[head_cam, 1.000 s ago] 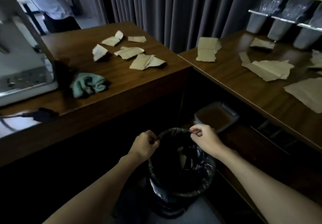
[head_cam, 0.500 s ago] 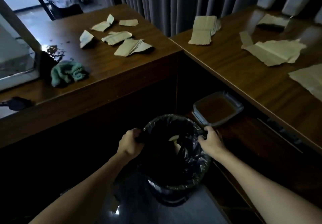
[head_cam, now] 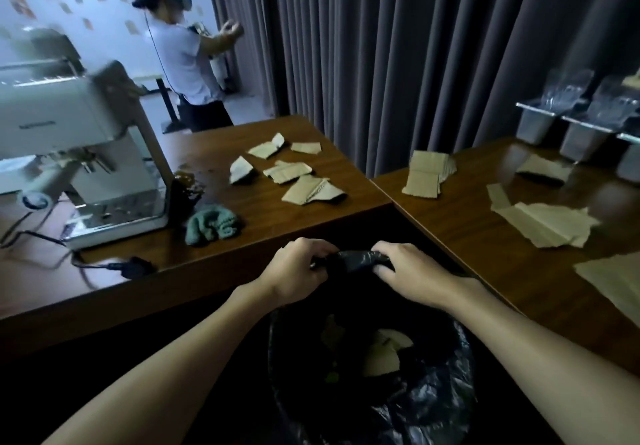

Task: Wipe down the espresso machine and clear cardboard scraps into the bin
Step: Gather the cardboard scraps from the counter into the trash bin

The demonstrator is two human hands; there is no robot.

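A bin lined with a black plastic bag (head_cam: 426, 406) fills the lower middle, close below me, with a few cardboard scraps (head_cam: 384, 354) inside. My left hand (head_cam: 298, 271) and my right hand (head_cam: 412, 273) both grip the far rim of the bag, close together. Several cardboard scraps (head_cam: 287, 171) lie on the left wooden counter (head_cam: 311, 223). More cardboard scraps (head_cam: 540, 223) lie on the right counter. The white espresso machine (head_cam: 79, 153) stands at the left, with a green cloth (head_cam: 211, 224) beside its base.
A dark spill (head_cam: 188, 181) marks the counter by the machine. A black plug and cable (head_cam: 128, 266) lie at the counter's front edge. Clear dispensers (head_cam: 575, 112) stand at the back right. Another person (head_cam: 187, 60) stands beyond the counter by grey curtains.
The bin has come up much closer to me and my hands have drawn together on the far rim. My view has tilted up, showing the espresso machine and the other person.
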